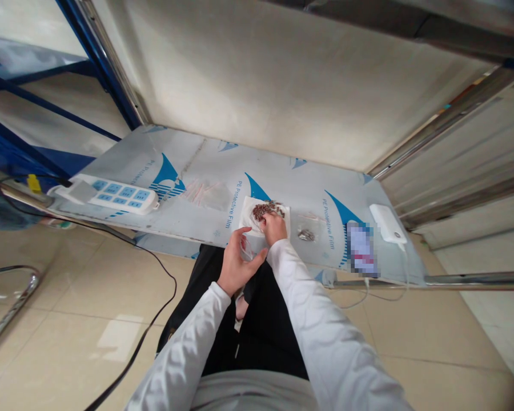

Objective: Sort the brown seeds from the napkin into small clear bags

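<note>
Small dark brown metallic pieces, possibly screws (260,210), lie in a heap on a white sheet (247,216) near the front edge of the shelf. My right hand (276,228) reaches into this heap with its fingers closed together; whatever they pinch is hidden. Just in front of the shelf edge, my left hand (235,264) curves its thumb and fingers around a small clear plastic bag (247,248) with a bit of red on it. Right of the sheet lies another clear bag (307,233) with a few dark pieces inside.
On the film-covered shelf (197,220) a white power strip (122,196) sits at the left, with clear plastic bags (205,193) beside it. A blurred-out phone (362,250) and a white power bank (386,223) with cables lie right. A black cable (154,319) hangs down left.
</note>
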A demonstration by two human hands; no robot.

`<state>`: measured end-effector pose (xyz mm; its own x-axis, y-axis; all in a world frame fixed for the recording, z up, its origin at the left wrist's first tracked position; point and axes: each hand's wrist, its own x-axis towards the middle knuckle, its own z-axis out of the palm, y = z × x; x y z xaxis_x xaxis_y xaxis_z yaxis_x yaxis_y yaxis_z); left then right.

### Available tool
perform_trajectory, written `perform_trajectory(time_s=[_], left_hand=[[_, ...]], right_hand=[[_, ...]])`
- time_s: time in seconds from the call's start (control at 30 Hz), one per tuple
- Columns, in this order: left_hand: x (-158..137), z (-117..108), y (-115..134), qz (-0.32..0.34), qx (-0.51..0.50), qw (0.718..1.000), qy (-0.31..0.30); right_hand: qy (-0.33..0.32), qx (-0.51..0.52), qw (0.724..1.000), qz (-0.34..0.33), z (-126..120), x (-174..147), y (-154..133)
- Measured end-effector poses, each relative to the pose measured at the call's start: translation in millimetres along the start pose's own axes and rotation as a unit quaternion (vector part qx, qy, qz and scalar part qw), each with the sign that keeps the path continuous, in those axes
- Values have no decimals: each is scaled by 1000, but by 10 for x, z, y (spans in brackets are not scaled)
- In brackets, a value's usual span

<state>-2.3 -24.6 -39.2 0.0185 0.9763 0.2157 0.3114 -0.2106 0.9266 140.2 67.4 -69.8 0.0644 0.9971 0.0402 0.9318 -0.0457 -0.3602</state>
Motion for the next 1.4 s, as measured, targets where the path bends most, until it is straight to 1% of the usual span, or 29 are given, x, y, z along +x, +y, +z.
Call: perform_trajectory(time_s=[0.17, 0.33, 0.43, 0.53, 0.6, 0.63, 0.67, 0.7, 0.73, 0.77, 0.8, 0.87, 1.0, 1.1, 1.17, 1.27, 1.33, 1.4], left_hand=[[93, 52, -68, 7, -2, 1000, 9], [250, 106, -82, 14, 7, 1000, 26], [365, 132, -80, 29, 21, 999, 40], [458, 159, -83, 51, 34, 997, 40], [490, 183, -72, 68, 40, 996, 30], [496, 198, -58, 79, 38, 996, 25], [497, 214, -36, 91, 31, 995, 21], [495, 229, -8, 104, 19, 994, 18], [489, 244, 25, 116, 4, 993, 15], [482, 256, 60, 125, -13, 992, 12], [474, 267, 96, 133, -28, 991, 10], [458, 285, 158, 137, -48, 989, 6], [432, 324, 222, 119, -63, 991, 6], [416, 356, 240, 109, -62, 992, 12], [406, 368, 261, 106, -55, 993, 14], [391, 365, 312, 114, -46, 992, 17], [382, 353, 347, 111, -43, 992, 31], [377, 338, 369, 100, -40, 993, 46]], right_hand=[[-5, 20, 999, 38, -64, 61, -7], [-26, 61, 996, 55, -164, 165, 67], [-13, 92, 994, 59, -219, 192, 86], [15, 133, 989, 58, -364, 131, 41], [43, 222, 973, 39, -542, 17, -44], [49, 286, 957, 21, -651, -60, -101], [45, 354, 934, -2, -766, -143, -165], [24, 404, 914, -24, -880, -225, -230], [-12, 428, 903, -41, -987, -300, -292], [-53, 427, 901, -53, -1081, -361, -345], [-91, 410, 906, -58, -1158, -404, -384], [-136, 359, 921, -59, -1261, -435, -412], [-135, 297, 943, -68, -1347, -366, -335], [-137, 260, 954, -53, -1421, -333, -319], [-121, 219, 967, -57, -1476, -357, -374], [-61, 132, 984, -103, -1501, -457, -518], [-16, 97, 985, -142, -1462, -543, -595], [17, 107, 978, -175, -1400, -619, -620]])
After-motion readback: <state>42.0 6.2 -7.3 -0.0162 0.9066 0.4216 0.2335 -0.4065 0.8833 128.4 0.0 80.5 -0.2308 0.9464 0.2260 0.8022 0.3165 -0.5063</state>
